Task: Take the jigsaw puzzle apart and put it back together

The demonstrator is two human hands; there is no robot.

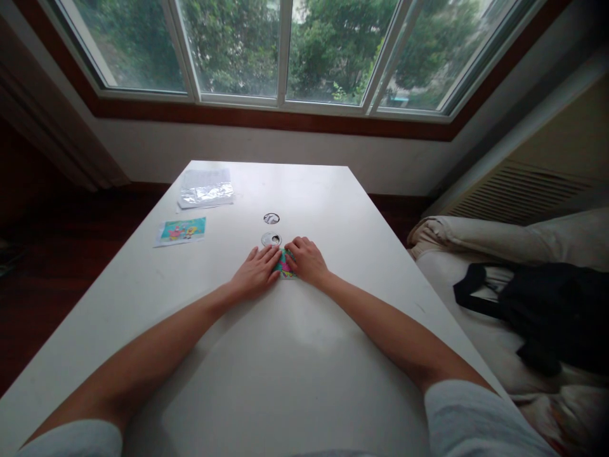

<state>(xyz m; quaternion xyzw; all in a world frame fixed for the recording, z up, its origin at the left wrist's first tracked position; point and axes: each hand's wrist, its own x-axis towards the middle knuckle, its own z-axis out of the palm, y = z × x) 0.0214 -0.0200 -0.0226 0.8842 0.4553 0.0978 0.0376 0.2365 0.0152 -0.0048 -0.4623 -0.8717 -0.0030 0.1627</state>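
A small picture sheet (287, 266) in green and pink lies on the white table, partly hidden under my hands. My left hand (257, 270) rests flat with its fingers stretched out, the tips on the sheet's left side. Bent fingers of my right hand (307, 259) close on the right part of the sheet; their tips are partly hidden. Just beyond my hands is a round silvery disc-like piece (271, 239) with a dark spot. Farther back lies a second round piece (271, 218) with a dark rim.
On the table's (228, 381) left side lie a cartoon picture (183, 231) and clear plastic packaging (207, 188) over white sheets. A window (285, 51) is beyond. At right, a black bag-like item (547, 311) lies on a pale padded seat (442, 273).
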